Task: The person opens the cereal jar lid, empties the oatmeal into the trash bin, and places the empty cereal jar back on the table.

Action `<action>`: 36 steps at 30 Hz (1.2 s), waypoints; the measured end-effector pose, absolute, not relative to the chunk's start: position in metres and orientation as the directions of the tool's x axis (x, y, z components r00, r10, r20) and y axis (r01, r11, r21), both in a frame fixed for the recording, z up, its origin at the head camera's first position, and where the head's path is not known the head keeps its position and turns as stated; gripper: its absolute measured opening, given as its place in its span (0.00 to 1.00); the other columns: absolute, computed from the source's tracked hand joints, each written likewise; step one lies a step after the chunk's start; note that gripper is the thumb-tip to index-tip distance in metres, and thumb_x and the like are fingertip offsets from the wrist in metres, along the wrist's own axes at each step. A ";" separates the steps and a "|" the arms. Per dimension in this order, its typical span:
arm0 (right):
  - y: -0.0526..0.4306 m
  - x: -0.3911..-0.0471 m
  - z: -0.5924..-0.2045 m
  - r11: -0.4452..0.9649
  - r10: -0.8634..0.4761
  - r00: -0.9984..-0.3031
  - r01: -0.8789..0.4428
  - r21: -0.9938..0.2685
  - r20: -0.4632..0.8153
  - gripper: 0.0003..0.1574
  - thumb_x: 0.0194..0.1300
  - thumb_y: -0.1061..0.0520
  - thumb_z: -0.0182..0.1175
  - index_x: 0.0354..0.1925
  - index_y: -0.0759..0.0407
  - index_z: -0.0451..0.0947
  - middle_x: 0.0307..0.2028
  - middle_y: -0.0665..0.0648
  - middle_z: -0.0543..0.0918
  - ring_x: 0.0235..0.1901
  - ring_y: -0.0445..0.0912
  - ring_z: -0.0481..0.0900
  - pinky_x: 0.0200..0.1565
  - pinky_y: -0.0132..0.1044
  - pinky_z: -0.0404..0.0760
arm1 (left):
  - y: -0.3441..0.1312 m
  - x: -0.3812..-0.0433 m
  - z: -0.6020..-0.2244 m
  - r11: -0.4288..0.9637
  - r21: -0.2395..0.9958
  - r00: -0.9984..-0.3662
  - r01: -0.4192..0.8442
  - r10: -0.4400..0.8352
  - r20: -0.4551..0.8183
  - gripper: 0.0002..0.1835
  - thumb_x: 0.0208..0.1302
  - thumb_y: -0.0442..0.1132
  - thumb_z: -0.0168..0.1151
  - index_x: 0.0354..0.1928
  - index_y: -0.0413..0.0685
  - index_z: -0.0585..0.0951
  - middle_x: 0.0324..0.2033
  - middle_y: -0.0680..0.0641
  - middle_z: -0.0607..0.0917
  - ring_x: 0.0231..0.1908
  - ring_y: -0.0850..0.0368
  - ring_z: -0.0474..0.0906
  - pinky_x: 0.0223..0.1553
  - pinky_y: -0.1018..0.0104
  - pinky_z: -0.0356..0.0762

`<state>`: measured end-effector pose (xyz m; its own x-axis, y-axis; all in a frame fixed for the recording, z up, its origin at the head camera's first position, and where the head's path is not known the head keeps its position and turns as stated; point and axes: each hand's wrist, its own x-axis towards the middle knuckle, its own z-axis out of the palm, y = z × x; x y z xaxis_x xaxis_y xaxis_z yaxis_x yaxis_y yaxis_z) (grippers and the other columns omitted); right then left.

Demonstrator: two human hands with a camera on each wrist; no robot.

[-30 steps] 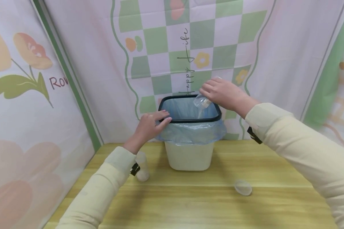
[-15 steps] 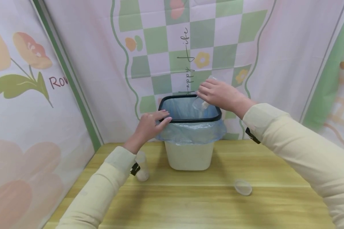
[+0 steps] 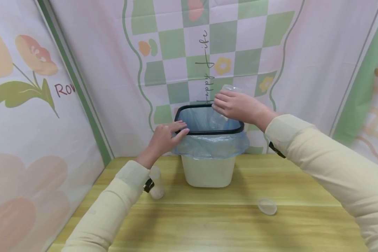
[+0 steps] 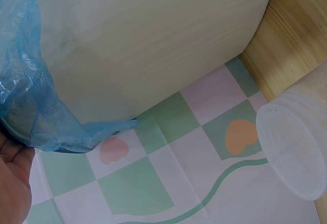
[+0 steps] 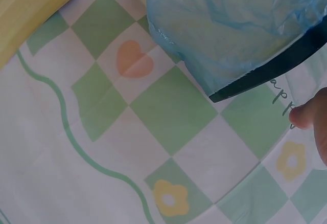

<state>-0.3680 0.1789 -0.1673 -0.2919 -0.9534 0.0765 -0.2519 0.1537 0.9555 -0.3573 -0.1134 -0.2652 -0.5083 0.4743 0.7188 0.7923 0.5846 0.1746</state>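
Note:
My left hand (image 3: 167,137) holds the left front corner of the white trash can (image 3: 209,171), fingers over its dark rim and thumb along the front edge. In the left wrist view only folded fingers (image 4: 18,155) show beside the blue liner bag (image 4: 30,96). Above the can's right side, my right hand (image 3: 236,105) grips a clear plastic cup (image 3: 230,87), tipped with its mouth down into the can. Much of the cup is hidden by the hand, and its contents cannot be made out. The right wrist view catches only a fingertip (image 5: 304,114).
A second translucent container (image 3: 156,183), whitish at the bottom, stands left of the can, close to my left wrist. On the right of the wooden table (image 3: 195,224) lies a clear round lid (image 3: 267,206). A patterned curtain (image 3: 170,45) hangs right behind the can.
My right hand has shifted slightly left and down, and the cup is tipped more steeply. Pale matter seen at the cup's mouth earlier is out of sight. My left hand keeps its place.

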 end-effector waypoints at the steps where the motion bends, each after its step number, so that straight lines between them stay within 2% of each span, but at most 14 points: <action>1: 0.178 -0.368 -0.168 0.139 -0.956 -0.285 -0.243 0.960 0.066 0.28 0.60 0.68 0.66 0.58 0.64 0.75 0.54 0.63 0.78 0.57 0.55 0.73 0.64 0.45 0.66 | -0.113 -0.357 -0.265 0.584 0.174 -0.508 0.793 0.474 0.719 0.17 0.68 0.46 0.61 0.52 0.42 0.84 0.50 0.43 0.84 0.54 0.50 0.79 0.56 0.56 0.74; 11: 0.173 -0.368 -0.169 0.041 -0.974 -0.224 -0.172 0.984 0.001 0.22 0.65 0.63 0.62 0.58 0.60 0.77 0.57 0.61 0.78 0.60 0.53 0.72 0.67 0.44 0.60 | -0.112 -0.357 -0.264 0.583 0.175 -0.509 0.794 0.478 0.716 0.17 0.69 0.46 0.60 0.52 0.42 0.84 0.50 0.43 0.84 0.54 0.51 0.79 0.55 0.57 0.75; 24: 0.164 -0.365 -0.167 -0.089 -0.958 -0.267 -0.073 0.993 -0.106 0.26 0.63 0.61 0.65 0.59 0.60 0.75 0.60 0.59 0.76 0.63 0.51 0.69 0.70 0.43 0.53 | -0.113 -0.358 -0.265 0.588 0.155 -0.497 0.794 0.481 0.722 0.17 0.68 0.45 0.61 0.51 0.41 0.84 0.48 0.42 0.85 0.53 0.50 0.80 0.54 0.56 0.76; 36: 0.165 -0.366 -0.172 -0.071 -0.971 -0.228 -0.017 0.997 -0.073 0.24 0.66 0.58 0.62 0.60 0.60 0.75 0.61 0.60 0.75 0.64 0.52 0.68 0.70 0.43 0.51 | -0.114 -0.357 -0.264 0.583 0.143 -0.486 0.800 0.489 0.724 0.17 0.68 0.45 0.61 0.51 0.40 0.84 0.48 0.42 0.85 0.53 0.49 0.80 0.54 0.56 0.76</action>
